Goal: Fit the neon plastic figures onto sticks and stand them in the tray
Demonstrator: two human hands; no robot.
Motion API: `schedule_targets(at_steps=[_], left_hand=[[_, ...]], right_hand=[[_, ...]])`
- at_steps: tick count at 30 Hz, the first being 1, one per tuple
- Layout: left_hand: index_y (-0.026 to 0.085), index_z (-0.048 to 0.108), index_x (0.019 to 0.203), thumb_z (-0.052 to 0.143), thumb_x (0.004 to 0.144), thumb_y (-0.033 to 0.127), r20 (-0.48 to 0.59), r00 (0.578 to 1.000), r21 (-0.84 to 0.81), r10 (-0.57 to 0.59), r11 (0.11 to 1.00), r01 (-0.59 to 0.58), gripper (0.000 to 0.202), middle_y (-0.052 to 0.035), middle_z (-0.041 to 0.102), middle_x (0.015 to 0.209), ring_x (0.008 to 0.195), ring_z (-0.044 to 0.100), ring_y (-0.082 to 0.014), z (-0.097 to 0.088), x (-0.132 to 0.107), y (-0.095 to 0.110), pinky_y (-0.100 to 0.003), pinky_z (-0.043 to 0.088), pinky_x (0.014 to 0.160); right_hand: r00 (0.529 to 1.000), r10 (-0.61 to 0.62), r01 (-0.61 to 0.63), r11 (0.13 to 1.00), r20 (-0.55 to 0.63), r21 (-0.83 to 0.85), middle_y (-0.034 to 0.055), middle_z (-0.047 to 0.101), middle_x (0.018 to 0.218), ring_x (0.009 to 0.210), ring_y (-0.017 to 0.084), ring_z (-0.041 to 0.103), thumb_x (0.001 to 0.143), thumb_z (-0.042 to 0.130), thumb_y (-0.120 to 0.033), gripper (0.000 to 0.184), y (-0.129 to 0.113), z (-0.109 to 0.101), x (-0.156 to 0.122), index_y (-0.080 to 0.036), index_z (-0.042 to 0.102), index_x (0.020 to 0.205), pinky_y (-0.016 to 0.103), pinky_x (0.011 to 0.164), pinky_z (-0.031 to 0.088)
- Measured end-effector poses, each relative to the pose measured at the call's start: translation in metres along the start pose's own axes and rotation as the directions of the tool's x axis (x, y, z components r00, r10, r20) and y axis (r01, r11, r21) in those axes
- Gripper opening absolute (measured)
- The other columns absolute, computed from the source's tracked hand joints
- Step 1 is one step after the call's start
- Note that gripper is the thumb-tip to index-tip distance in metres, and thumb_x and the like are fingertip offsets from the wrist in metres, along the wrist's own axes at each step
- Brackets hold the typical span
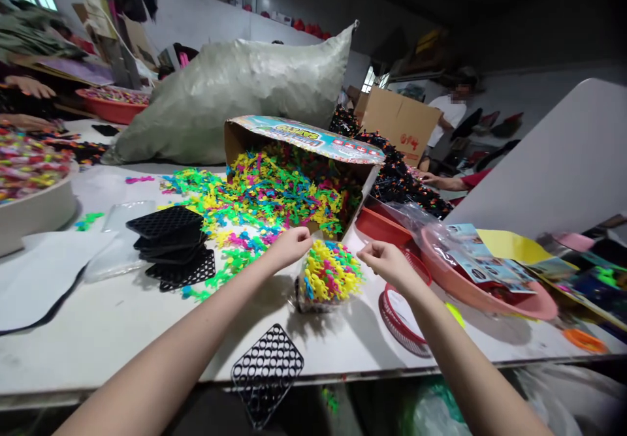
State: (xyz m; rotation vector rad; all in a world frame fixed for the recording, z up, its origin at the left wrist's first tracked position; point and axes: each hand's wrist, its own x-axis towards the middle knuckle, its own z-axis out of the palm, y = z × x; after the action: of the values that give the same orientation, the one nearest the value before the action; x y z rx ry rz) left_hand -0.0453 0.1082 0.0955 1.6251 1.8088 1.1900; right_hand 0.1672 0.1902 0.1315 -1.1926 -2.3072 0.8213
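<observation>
A bundle of small plastic figures (328,269), yellow, pink, green and blue, stands packed on the table, with what looks like clear plastic around its base. My left hand (292,245) is closed at the bundle's upper left, its fingertips beside a bit of clear film. On the other side, my right hand (385,260) is pinched just off the bundle's right edge. Whatever either hand's fingers hold is too small or hidden to make out. Behind the bundle, loose figures (294,185) spill from a tipped cardboard box (301,137) across the tabletop.
Black perforated trays (169,224) are stacked at left; another black tray (268,371) overhangs the front edge. Red baskets (404,325) and a pink basin (533,302) stand at right. A large sack (245,83) lies behind. Other people's hands (32,87) appear at far left and right.
</observation>
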Motion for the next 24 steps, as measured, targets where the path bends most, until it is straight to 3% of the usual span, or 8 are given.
schedule_targets(at_steps=[6,10,16,19,24], left_hand=[[0.019,0.043,0.057,0.043,0.068,0.037,0.056,0.994,0.289,-0.099,0.954,0.078,0.022,-0.0002,0.049,0.058,0.053,0.041,-0.0135,-0.02,-0.002,0.011,-0.024,0.023,0.047],[0.019,0.039,0.052,0.043,0.067,0.036,0.16,0.969,0.403,-0.187,0.909,0.108,0.023,-0.0001,0.043,0.05,0.047,0.037,-0.0133,-0.033,-0.013,0.016,-0.026,0.02,0.045],[0.018,0.032,0.048,0.041,0.064,0.027,0.302,0.929,0.316,-0.213,0.942,0.113,0.02,0.0013,0.031,0.048,0.043,0.029,-0.0106,-0.033,-0.025,0.017,-0.027,0.016,0.043],[0.018,0.027,0.049,0.042,0.064,0.025,0.293,0.941,0.219,-0.172,0.97,0.109,0.022,0.0024,0.024,0.049,0.043,0.023,-0.009,-0.035,-0.031,0.024,-0.027,0.014,0.043],[0.019,0.024,0.053,0.043,0.065,0.03,0.237,0.965,0.038,-0.11,0.994,0.104,0.025,0.0036,0.021,0.051,0.043,0.018,-0.0076,-0.045,-0.037,0.044,-0.025,0.01,0.042]], right_hand=[[0.997,-0.066,0.054,0.978,-0.05,-0.199,0.0009,0.055,0.058,0.052,0.011,0.046,0.068,0.052,-0.038,0.021,0.008,0.003,-0.003,-0.018,0.05,0.061,0.021,0.047,0.032],[0.999,-0.025,0.008,0.947,-0.048,-0.321,-0.0008,0.052,0.054,0.05,0.011,0.045,0.071,0.048,-0.041,0.025,0.013,0.001,-0.013,-0.02,0.048,0.058,0.022,0.046,0.029],[0.999,-0.017,0.025,0.954,0.029,-0.298,-0.0009,0.051,0.055,0.052,0.011,0.045,0.074,0.041,-0.036,0.024,0.011,-0.002,-0.024,-0.019,0.046,0.058,0.022,0.048,0.029],[0.998,-0.045,0.054,0.971,0.04,-0.233,-0.0012,0.048,0.054,0.053,0.011,0.043,0.071,0.04,-0.028,0.018,0.005,-0.005,-0.028,-0.018,0.043,0.056,0.021,0.05,0.029],[0.997,-0.079,0.076,0.994,-0.026,-0.08,-0.004,0.035,0.05,0.047,0.007,0.032,0.068,0.043,-0.029,0.02,-0.012,-0.018,-0.036,-0.018,0.036,0.053,0.02,0.045,0.024]])
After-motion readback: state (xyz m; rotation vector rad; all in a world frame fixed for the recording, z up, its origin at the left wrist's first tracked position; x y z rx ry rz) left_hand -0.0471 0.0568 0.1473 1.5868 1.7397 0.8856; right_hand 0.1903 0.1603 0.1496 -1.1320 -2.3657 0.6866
